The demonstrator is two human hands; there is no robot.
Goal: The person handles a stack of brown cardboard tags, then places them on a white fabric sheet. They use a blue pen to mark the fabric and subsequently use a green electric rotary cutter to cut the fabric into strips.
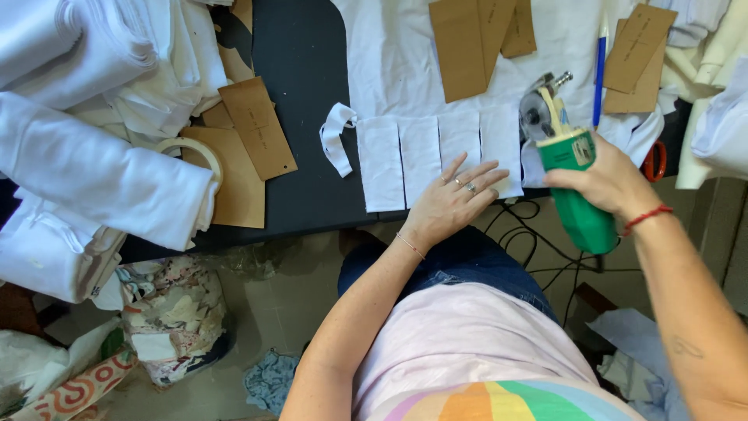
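Nearest the lens, the right hand (pixel 604 181) wraps its fingers closed around a green electric rotary cutter (pixel 573 175), whose round blade sits just beyond the fingertips at the edge of the white fabric (pixel 405 70). To its left, the left hand (pixel 452 201) lies flat with fingers spread, gripping nothing, pressing on cut white strips (pixel 421 156). Beyond those fingers lie brown cardboard patterns (pixel 475 39) and a blue pen (pixel 600 70).

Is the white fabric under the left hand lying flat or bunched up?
Flat: the white fabric lies spread on the table, slit into parallel strips, left hand pressing it, palm down.
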